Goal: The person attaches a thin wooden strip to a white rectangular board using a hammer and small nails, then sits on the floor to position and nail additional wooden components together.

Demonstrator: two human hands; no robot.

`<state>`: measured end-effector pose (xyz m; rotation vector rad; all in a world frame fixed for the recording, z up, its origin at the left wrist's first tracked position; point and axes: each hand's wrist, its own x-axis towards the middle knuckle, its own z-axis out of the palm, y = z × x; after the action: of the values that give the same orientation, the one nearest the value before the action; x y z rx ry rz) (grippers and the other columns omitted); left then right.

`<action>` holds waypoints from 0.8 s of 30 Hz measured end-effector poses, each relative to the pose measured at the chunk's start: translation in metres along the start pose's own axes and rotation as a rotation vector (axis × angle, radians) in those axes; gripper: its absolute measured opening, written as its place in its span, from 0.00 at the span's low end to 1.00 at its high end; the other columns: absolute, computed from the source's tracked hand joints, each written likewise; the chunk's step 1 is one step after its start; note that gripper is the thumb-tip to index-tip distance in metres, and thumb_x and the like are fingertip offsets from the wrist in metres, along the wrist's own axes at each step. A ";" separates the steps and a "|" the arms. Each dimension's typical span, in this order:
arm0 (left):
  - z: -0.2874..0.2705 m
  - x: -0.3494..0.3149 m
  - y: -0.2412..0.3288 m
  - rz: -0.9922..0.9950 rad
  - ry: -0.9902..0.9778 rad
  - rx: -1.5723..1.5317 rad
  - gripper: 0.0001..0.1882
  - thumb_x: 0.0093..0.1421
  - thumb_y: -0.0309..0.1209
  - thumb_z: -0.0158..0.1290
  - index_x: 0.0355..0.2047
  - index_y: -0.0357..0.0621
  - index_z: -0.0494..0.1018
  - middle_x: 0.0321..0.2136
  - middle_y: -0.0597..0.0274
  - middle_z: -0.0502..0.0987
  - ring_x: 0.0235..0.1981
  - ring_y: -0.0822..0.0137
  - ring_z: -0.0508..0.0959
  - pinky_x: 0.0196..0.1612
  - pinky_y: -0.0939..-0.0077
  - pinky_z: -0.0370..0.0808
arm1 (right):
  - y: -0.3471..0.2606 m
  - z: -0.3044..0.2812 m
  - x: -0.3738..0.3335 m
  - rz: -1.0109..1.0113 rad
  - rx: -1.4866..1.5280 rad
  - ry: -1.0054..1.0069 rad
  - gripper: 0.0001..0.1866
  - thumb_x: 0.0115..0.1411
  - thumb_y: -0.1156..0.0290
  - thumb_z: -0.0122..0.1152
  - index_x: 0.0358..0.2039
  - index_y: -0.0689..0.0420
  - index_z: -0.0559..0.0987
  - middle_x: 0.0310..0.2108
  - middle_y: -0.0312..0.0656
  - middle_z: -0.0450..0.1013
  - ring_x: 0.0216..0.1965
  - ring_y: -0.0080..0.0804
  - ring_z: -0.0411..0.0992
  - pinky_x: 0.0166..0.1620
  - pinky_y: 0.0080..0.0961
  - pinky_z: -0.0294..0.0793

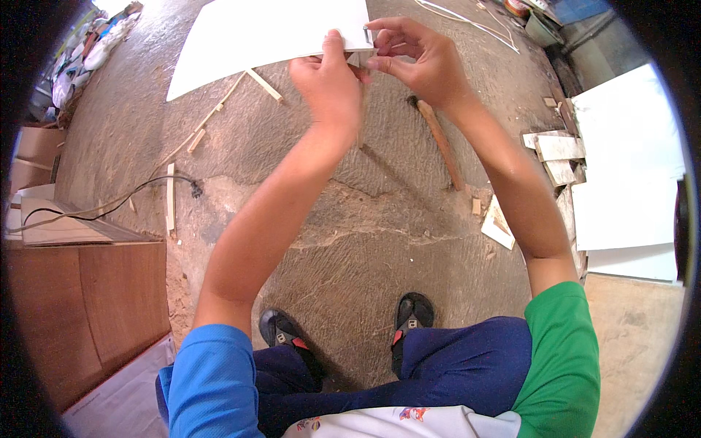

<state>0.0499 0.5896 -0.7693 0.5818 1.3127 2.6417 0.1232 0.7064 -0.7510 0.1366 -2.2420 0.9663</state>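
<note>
A large white panel [277,33] reaches out from my hands toward the top edge. My left hand [328,87] is closed on its near right corner, thumb flat on the white face and fingers underneath. At that corner my right hand [427,62] curls its fingers in, index tip and thumb at a small grey metal piece [367,36] on the panel's edge. Its exact kind is too small to tell. Below the corner, a thin wooden strip [361,131] points down, its upper end partly hidden by my left hand.
On the concrete floor lie a hammer [438,142] with a wooden handle, several wooden strips [264,85] and a black cable [139,188]. A brown wooden box [87,306] stands at left. White boards [624,160] and offcuts [561,147] are at right.
</note>
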 end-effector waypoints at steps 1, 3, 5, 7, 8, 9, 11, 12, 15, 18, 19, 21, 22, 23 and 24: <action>-0.001 0.001 0.000 -0.001 0.000 0.000 0.09 0.63 0.28 0.47 0.28 0.33 0.69 0.20 0.58 0.74 0.14 0.71 0.72 0.12 0.80 0.66 | 0.001 0.003 -0.002 0.007 -0.004 0.013 0.20 0.50 0.72 0.70 0.45 0.56 0.78 0.34 0.35 0.76 0.36 0.19 0.75 0.46 0.20 0.78; -0.001 0.003 -0.001 -0.003 0.000 0.001 0.10 0.64 0.28 0.45 0.27 0.33 0.66 0.18 0.57 0.72 0.10 0.72 0.69 0.09 0.80 0.63 | 0.001 0.008 -0.004 0.053 0.050 0.073 0.20 0.50 0.72 0.70 0.45 0.56 0.78 0.34 0.36 0.77 0.37 0.20 0.75 0.46 0.21 0.78; -0.001 0.003 -0.001 0.007 -0.002 0.006 0.10 0.64 0.28 0.45 0.27 0.33 0.66 0.18 0.57 0.72 0.10 0.72 0.69 0.09 0.79 0.63 | 0.005 0.012 -0.007 0.058 0.074 0.137 0.18 0.50 0.72 0.70 0.43 0.57 0.78 0.34 0.39 0.78 0.37 0.23 0.77 0.45 0.22 0.78; 0.000 0.003 -0.002 0.012 -0.004 0.018 0.11 0.64 0.28 0.46 0.27 0.33 0.66 0.18 0.57 0.72 0.10 0.72 0.69 0.09 0.79 0.63 | 0.012 0.016 -0.010 0.021 0.067 0.203 0.17 0.50 0.71 0.70 0.40 0.60 0.79 0.34 0.45 0.79 0.35 0.28 0.78 0.41 0.25 0.79; 0.000 0.002 0.000 0.015 -0.001 0.030 0.11 0.64 0.28 0.46 0.27 0.33 0.66 0.18 0.57 0.72 0.10 0.72 0.69 0.09 0.79 0.63 | 0.014 0.019 -0.012 0.035 0.090 0.211 0.16 0.50 0.71 0.70 0.40 0.60 0.80 0.34 0.45 0.79 0.35 0.27 0.78 0.41 0.24 0.79; 0.000 0.001 0.001 0.018 0.001 0.042 0.11 0.64 0.28 0.46 0.28 0.33 0.66 0.18 0.57 0.72 0.09 0.72 0.69 0.09 0.79 0.63 | 0.015 0.021 -0.013 0.050 0.112 0.220 0.16 0.50 0.71 0.70 0.40 0.60 0.80 0.34 0.45 0.79 0.35 0.27 0.78 0.41 0.24 0.79; 0.001 0.001 0.000 0.014 0.031 0.059 0.10 0.64 0.29 0.46 0.28 0.32 0.66 0.18 0.57 0.72 0.09 0.71 0.69 0.09 0.78 0.63 | 0.014 0.023 -0.014 0.074 0.146 0.224 0.15 0.50 0.71 0.70 0.39 0.60 0.80 0.34 0.44 0.79 0.35 0.26 0.78 0.41 0.23 0.78; 0.001 0.001 0.001 0.012 0.046 0.067 0.10 0.64 0.29 0.46 0.29 0.32 0.65 0.18 0.57 0.72 0.09 0.71 0.69 0.09 0.78 0.63 | 0.013 0.023 -0.015 0.083 0.157 0.220 0.15 0.50 0.71 0.70 0.39 0.61 0.80 0.34 0.44 0.79 0.35 0.25 0.78 0.41 0.22 0.78; 0.000 0.001 0.001 -0.014 0.029 0.080 0.10 0.64 0.29 0.47 0.31 0.32 0.65 0.19 0.56 0.72 0.09 0.71 0.69 0.10 0.78 0.64 | 0.015 0.024 -0.016 0.117 0.236 0.237 0.14 0.52 0.70 0.69 0.39 0.61 0.80 0.34 0.43 0.80 0.35 0.24 0.78 0.40 0.21 0.77; -0.001 0.003 -0.001 0.038 0.031 0.041 0.10 0.64 0.29 0.47 0.31 0.32 0.64 0.21 0.55 0.72 0.09 0.71 0.69 0.10 0.77 0.66 | 0.022 0.022 -0.024 0.257 0.190 0.252 0.12 0.58 0.70 0.63 0.40 0.61 0.79 0.33 0.40 0.79 0.35 0.23 0.76 0.39 0.22 0.76; -0.003 0.003 -0.001 0.041 0.031 0.039 0.10 0.64 0.29 0.47 0.31 0.32 0.64 0.21 0.55 0.72 0.09 0.71 0.68 0.10 0.77 0.66 | 0.028 0.018 -0.029 0.320 0.151 0.253 0.11 0.60 0.70 0.60 0.41 0.61 0.78 0.33 0.39 0.78 0.35 0.23 0.76 0.38 0.22 0.76; 0.001 0.001 -0.002 0.037 0.020 0.024 0.11 0.64 0.29 0.47 0.31 0.31 0.64 0.21 0.55 0.72 0.09 0.72 0.68 0.10 0.77 0.67 | 0.077 0.012 -0.055 0.394 -0.070 0.267 0.14 0.56 0.65 0.63 0.38 0.61 0.79 0.31 0.43 0.79 0.32 0.30 0.77 0.38 0.26 0.76; 0.002 0.001 -0.002 0.036 0.022 0.034 0.11 0.64 0.29 0.47 0.31 0.31 0.64 0.21 0.55 0.72 0.08 0.72 0.67 0.10 0.77 0.66 | 0.105 0.012 -0.073 0.429 -0.174 0.271 0.15 0.55 0.62 0.64 0.36 0.62 0.79 0.30 0.45 0.79 0.31 0.33 0.78 0.37 0.28 0.76; 0.001 0.000 0.000 0.035 0.025 0.044 0.11 0.64 0.29 0.47 0.31 0.31 0.64 0.21 0.56 0.71 0.08 0.72 0.67 0.10 0.77 0.66 | 0.126 0.009 -0.093 0.519 -0.260 0.146 0.18 0.53 0.62 0.66 0.38 0.63 0.78 0.32 0.48 0.78 0.34 0.39 0.77 0.39 0.32 0.75; 0.002 -0.001 0.001 0.035 0.028 0.053 0.11 0.64 0.29 0.47 0.31 0.31 0.64 0.20 0.56 0.71 0.08 0.72 0.67 0.10 0.77 0.66 | 0.146 0.005 -0.115 0.607 -0.347 0.020 0.21 0.51 0.61 0.67 0.39 0.64 0.77 0.34 0.51 0.77 0.36 0.45 0.77 0.41 0.35 0.75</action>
<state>0.0513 0.5900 -0.7679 0.5817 1.3964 2.6595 0.1579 0.7894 -0.9142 -0.7396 -2.4383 0.8387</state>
